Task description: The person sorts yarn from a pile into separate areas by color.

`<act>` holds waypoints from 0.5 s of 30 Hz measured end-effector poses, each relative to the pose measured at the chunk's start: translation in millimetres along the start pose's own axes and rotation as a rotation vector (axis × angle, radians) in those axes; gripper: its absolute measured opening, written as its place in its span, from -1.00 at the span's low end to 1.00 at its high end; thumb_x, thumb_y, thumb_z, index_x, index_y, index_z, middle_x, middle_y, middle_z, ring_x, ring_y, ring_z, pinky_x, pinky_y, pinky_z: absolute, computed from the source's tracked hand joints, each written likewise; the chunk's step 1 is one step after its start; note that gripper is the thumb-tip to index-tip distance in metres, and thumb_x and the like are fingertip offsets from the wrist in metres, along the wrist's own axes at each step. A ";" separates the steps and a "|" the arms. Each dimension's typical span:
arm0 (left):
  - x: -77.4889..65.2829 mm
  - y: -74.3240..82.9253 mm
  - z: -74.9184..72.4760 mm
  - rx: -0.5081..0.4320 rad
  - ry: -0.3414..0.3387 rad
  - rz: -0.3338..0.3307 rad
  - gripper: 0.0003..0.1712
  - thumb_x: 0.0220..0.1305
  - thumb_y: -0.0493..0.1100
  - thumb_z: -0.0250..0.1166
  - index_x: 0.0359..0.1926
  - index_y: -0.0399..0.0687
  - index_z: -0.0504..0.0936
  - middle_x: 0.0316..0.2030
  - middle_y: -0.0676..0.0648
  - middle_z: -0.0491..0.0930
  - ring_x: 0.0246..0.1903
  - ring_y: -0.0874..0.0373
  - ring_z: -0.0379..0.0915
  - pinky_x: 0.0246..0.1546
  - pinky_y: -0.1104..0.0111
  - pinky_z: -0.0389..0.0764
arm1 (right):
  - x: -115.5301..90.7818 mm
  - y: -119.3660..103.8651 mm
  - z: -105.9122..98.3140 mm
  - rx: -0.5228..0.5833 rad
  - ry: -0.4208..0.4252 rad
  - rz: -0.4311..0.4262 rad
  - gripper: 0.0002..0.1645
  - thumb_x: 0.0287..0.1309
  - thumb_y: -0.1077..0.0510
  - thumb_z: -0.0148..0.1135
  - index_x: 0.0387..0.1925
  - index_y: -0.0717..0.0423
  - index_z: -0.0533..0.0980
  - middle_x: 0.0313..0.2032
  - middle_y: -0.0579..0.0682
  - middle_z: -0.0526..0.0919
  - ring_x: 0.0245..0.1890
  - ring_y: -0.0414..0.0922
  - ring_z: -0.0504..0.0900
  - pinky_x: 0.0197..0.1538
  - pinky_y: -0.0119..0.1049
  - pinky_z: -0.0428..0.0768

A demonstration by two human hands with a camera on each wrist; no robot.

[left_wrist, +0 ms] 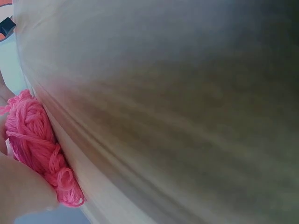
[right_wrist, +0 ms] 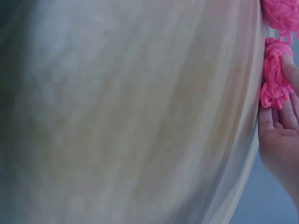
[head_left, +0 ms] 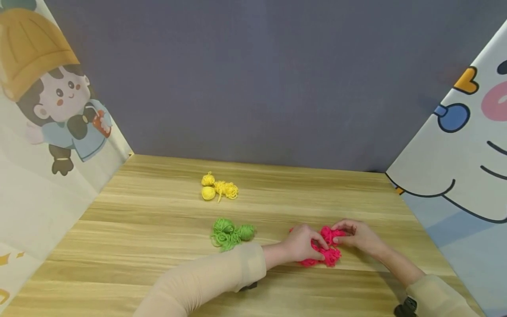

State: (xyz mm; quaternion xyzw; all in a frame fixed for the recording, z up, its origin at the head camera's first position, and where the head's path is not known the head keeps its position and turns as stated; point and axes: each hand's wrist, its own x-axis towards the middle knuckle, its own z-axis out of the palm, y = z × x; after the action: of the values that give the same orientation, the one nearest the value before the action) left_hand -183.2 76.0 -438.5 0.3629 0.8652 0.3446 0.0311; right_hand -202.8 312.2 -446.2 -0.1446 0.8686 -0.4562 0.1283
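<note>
Bright pink yarn bundles lie together at the right of the table in the head view. My left hand point(head_left: 299, 244) reaches across and grips the nearer pink yarn bundle point(head_left: 332, 256), thumb at its front and fingers over the top. Part of the pink yarn is hidden under that hand. From the right, my right hand point(head_left: 361, 239) pinches the farther pink yarn bundle point(head_left: 328, 234) between thumb and fingers. In the left wrist view, wound pink yarn point(left_wrist: 35, 135) sits against the hand. The right wrist view has a looped pink bundle point(right_wrist: 274, 70) between thumb and fingers.
Left of my left forearm lies a cluster of green yarn point(head_left: 227, 233). Farther back, yellow yarn balls and a loose yellow bundle point(head_left: 226, 189) rest on the wooden table point(head_left: 158, 264). A grey panel point(head_left: 253, 88) stands behind, with printed panels on both sides.
</note>
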 end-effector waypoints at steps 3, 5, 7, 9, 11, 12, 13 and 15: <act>0.7 0.1 -0.5 -0.008 -0.009 -0.002 -0.78 -0.11 -0.09 0.54 -0.34 0.13 0.76 -0.39 0.26 0.69 -0.41 0.58 0.39 -0.29 0.73 0.30 | -0.1 -0.2 -0.1 -0.009 0.001 -0.004 -0.59 0.03 0.08 0.39 -0.10 0.19 0.55 -0.08 0.11 0.65 -0.14 -0.37 0.56 -0.12 -0.47 0.53; 1.2 0.3 -1.2 -0.022 -0.016 -0.008 -0.78 -0.11 -0.10 0.54 -0.34 0.11 0.76 -0.39 0.24 0.69 -0.41 0.58 0.40 -0.31 0.74 0.31 | 0.0 -0.3 -0.3 -0.011 -0.005 -0.010 -0.58 0.03 0.08 0.39 -0.09 0.21 0.55 -0.08 0.12 0.64 -0.14 -0.39 0.56 -0.13 -0.47 0.54; 1.5 0.8 -2.5 -0.047 -0.029 -0.024 -0.77 -0.11 -0.11 0.54 -0.33 0.09 0.76 -0.38 0.23 0.69 -0.40 0.56 0.40 -0.34 0.74 0.33 | 0.1 -0.5 -0.6 -0.016 -0.012 -0.024 -0.57 0.04 0.09 0.39 -0.08 0.22 0.55 -0.07 0.15 0.64 -0.14 -0.40 0.56 -0.12 -0.47 0.54; 1.8 1.3 -4.3 -0.079 -0.048 -0.047 -0.77 -0.09 -0.13 0.53 -0.31 0.07 0.75 -0.35 0.23 0.69 -0.38 0.54 0.40 -0.34 0.73 0.35 | 0.2 -0.8 -1.3 -0.018 -0.020 -0.035 -0.56 0.05 0.10 0.38 -0.06 0.24 0.54 -0.07 0.17 0.63 -0.14 -0.40 0.57 -0.13 -0.47 0.56; 1.8 1.9 -6.4 -0.110 -0.064 -0.073 -0.76 -0.08 -0.14 0.52 -0.30 0.07 0.74 -0.33 0.23 0.68 -0.36 0.51 0.41 -0.33 0.71 0.37 | 0.4 -1.2 -2.1 -0.033 -0.016 -0.040 -0.56 0.05 0.08 0.38 -0.05 0.22 0.55 -0.07 0.15 0.64 -0.14 -0.41 0.57 -0.13 -0.48 0.56; 1.6 2.4 -7.8 -0.117 -0.072 -0.083 -0.76 -0.07 -0.14 0.52 -0.29 0.07 0.74 -0.32 0.24 0.68 -0.34 0.51 0.42 -0.33 0.71 0.37 | 0.4 -1.4 -2.9 -0.045 -0.019 -0.050 -0.55 0.06 0.08 0.37 -0.04 0.22 0.54 -0.06 0.14 0.64 -0.13 -0.41 0.57 -0.12 -0.48 0.55; 1.4 2.8 -9.1 -0.136 -0.079 -0.091 -0.76 -0.06 -0.15 0.51 -0.28 0.06 0.74 -0.32 0.23 0.68 -0.33 0.49 0.43 -0.33 0.70 0.39 | 0.3 -1.6 -3.7 -0.055 -0.021 -0.057 -0.55 0.07 0.08 0.37 -0.03 0.21 0.54 -0.06 0.14 0.64 -0.12 -0.40 0.57 -0.11 -0.48 0.55; 1.1 3.6 -12.2 -0.150 -0.084 -0.094 -0.76 -0.05 -0.16 0.50 -0.27 0.06 0.74 -0.32 0.22 0.68 -0.35 0.48 0.45 -0.35 0.70 0.41 | 0.4 -1.9 -5.4 -0.049 -0.018 -0.058 -0.54 0.07 0.07 0.37 -0.02 0.20 0.54 -0.05 0.13 0.64 -0.11 -0.41 0.57 -0.10 -0.48 0.56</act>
State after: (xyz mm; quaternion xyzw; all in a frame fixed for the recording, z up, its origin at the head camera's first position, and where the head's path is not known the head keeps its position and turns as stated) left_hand -185.5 71.5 -426.8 0.3327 0.8510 0.3910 0.1106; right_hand -204.8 315.1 -441.7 -0.1767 0.8737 -0.4372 0.1192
